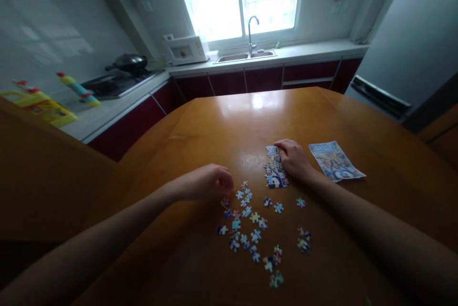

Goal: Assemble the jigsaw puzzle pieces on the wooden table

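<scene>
A partly joined jigsaw puzzle (275, 168) lies on the wooden table, its left edge jagged. My right hand (294, 158) rests against its right side, fingers bent over the upper right edge and holding it. My left hand (209, 182) hovers at the left of the loose puzzle pieces (246, 211), slightly blurred. Its fingers are curled in toward the thumb; whatever may be between the tips is hidden. Several more pieces lie apart, among them a light blue piece (278, 208) below the joined part and a small group (304, 240) nearer me.
A printed picture sheet (336, 160) lies right of my right hand. Beyond the wooden table (214, 125) are a counter with a sink (246, 56), a microwave (188, 50) and a stove with a wok (130, 63). Yellow bottles (46, 106) stand at the left; a fridge (411, 34) is at the right.
</scene>
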